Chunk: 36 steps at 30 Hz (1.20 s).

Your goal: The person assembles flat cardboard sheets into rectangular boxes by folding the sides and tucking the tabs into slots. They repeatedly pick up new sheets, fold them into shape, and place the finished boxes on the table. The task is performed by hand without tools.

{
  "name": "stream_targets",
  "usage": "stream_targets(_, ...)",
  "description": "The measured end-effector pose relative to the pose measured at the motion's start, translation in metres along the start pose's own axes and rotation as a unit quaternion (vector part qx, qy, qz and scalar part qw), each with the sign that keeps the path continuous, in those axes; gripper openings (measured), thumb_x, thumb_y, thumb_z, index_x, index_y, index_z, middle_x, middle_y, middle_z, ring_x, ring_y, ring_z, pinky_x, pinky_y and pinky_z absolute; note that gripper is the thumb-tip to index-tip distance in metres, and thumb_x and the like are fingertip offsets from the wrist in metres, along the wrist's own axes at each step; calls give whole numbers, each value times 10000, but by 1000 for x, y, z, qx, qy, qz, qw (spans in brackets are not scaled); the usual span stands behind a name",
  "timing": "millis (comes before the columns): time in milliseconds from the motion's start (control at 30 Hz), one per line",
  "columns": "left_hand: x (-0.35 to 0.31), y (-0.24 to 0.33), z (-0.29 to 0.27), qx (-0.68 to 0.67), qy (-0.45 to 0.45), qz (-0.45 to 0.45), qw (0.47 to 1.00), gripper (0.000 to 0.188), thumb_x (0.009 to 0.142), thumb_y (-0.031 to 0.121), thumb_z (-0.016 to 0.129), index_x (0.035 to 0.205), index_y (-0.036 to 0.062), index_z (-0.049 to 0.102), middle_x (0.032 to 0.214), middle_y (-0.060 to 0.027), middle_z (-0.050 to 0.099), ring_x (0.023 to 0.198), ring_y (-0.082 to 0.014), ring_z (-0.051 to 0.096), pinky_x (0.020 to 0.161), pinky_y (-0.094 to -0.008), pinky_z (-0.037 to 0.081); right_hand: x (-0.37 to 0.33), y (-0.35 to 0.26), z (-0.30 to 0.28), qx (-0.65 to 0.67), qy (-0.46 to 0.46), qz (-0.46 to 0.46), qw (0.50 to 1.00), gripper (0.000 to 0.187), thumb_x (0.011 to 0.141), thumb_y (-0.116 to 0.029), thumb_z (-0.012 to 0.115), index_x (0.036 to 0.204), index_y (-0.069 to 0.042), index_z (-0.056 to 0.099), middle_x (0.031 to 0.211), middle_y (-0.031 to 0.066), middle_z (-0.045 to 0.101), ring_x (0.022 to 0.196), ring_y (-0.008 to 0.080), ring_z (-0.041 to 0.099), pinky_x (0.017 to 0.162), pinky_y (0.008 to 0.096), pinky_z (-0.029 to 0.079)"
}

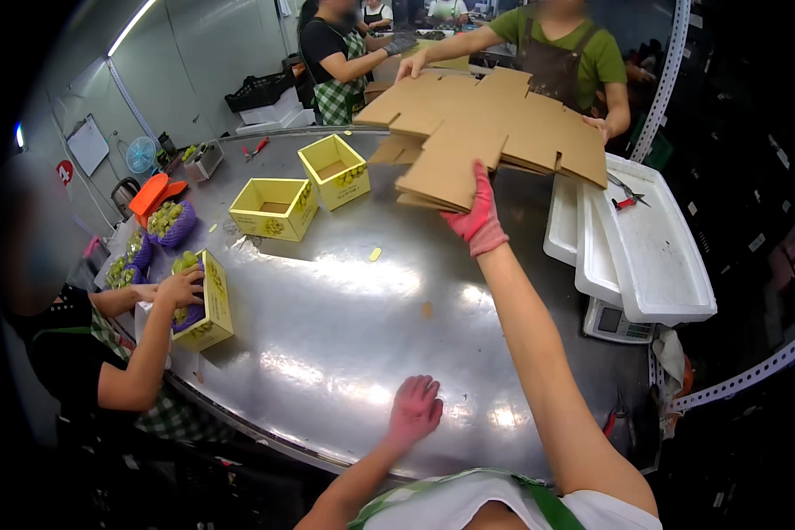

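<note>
My right hand point(479, 219), in a pink glove, reaches far across the table. Its fingers are closed on the near corner of a stack of flat brown cardboard blanks point(481, 115). Across the table, a person in a green shirt and brown apron grips the same stack with both hands, so it hangs above the metal surface. My left hand point(415, 411), also gloved in pink, is low over the table near the front edge. Nothing shows in it, and its fingers look loosely spread and slightly bent.
Two yellow boxes point(274, 208) stand open on the metal table point(353, 309). At left, a person packs green grapes into another yellow box point(224, 305). White foam trays point(662, 256) with red-handled snips point(625, 202) rest above a scale point(617, 321) at right. Red pliers point(255, 150) lie farther back.
</note>
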<state>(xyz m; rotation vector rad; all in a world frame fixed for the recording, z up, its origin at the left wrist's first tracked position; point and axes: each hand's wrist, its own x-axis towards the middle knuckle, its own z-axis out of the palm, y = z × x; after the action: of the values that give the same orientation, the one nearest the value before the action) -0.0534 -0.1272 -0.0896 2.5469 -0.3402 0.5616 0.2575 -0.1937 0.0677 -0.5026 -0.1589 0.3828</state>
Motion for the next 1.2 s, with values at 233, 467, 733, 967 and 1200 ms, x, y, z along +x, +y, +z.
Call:
stream_targets(233,-15,-33,34,-351,57,-265,896,365,795,258,640,1072,36,554,999,-111,590,967,-251,553,877,-364,429,-83,-42,62,-352,19,-59,934,238,788,-231,637,962,-73,602,928,2,586,840,104,534,573,263,415)
stream_targets(467,72,-84,-117,-892,315,-233,225,998,677,716,514,1406,267,2,1418,-157,192,1249,-448,264,1010,-618,221,-247,-73,99,-383,39,100,917,371,815,-190,623,1126,-18,516,992,35,597,902,123,569,783,252,457)
stream_targets(733,-37,-114,-120,-710,211,-439,509,287,870,236,553,1058,20,540,989,-91,615,831,-199,610,670,-290,522,-334,-70,96,-445,24,239,863,524,812,-181,638,1258,5,433,1152,73,553,1049,133,507,932,288,379)
stream_targets(967,-99,-92,-210,-621,271,-388,625,275,842,213,571,1053,36,572,1028,-60,593,930,-165,574,767,-301,471,-340,-58,100,-404,-26,321,856,469,842,-181,599,1245,7,449,1156,83,549,1078,140,485,930,274,377)
stream_targets(1200,-113,-80,-236,-476,281,-434,712,214,846,215,555,953,35,599,913,-50,613,824,-139,591,661,-275,470,-370,-7,32,-301,-45,331,893,488,857,-173,567,1283,-2,401,1177,98,537,1090,135,489,922,254,385)
